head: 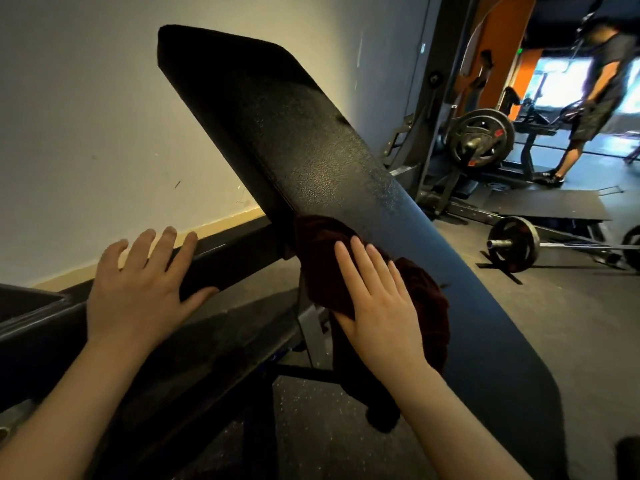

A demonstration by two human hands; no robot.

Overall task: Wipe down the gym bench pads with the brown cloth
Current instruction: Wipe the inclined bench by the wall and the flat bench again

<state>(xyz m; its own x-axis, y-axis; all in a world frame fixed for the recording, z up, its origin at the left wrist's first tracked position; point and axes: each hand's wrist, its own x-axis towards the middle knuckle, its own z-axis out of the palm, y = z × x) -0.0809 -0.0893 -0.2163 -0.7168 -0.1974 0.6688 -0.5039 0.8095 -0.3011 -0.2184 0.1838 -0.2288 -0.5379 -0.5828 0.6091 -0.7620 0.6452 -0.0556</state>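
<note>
- Bench pad (pixel 311 150): long, black, pebbled vinyl, tilted up toward the wall; runs from upper left to lower right of view. Faint sheen along the middle, possibly damp, though too dim to say for sure.
- Brown cloth (pixel 322 258): bunched, dark brown, lying on the lower middle of the pad near its left edge; one tail hangs off the edge toward the floor. Placed under the palm so pressure spreads over a wide patch.
- Right hand (pixel 377 299): fingers straight and together, pressed flat on the cloth, nothing gripped. Flat hold suits sliding along the pad rather than lifting.
- Left hand (pixel 142 289): fingers spread and straight, resting on a dark frame bar (pixel 225 258) beside the pad, well apart from the right hand; likely there as a brace while leaning in.
- Stage, as judged: wiping under way at the lower middle; upper stretch of pad above the cloth probably next.
- Seat pad (pixel 207 341): dark, below and left of the cloth, in shadow; condition not readable.
- Wall (pixel 86 116): pale, scuffed, just behind the bench.
- Barbell (pixel 516 244): on the floor to the right, plates fitted, well apart from the bench.
- Rack (pixel 478 140) with a plate, farther back.
- Person (pixel 595 98) standing in the far right background, blurred.
</note>
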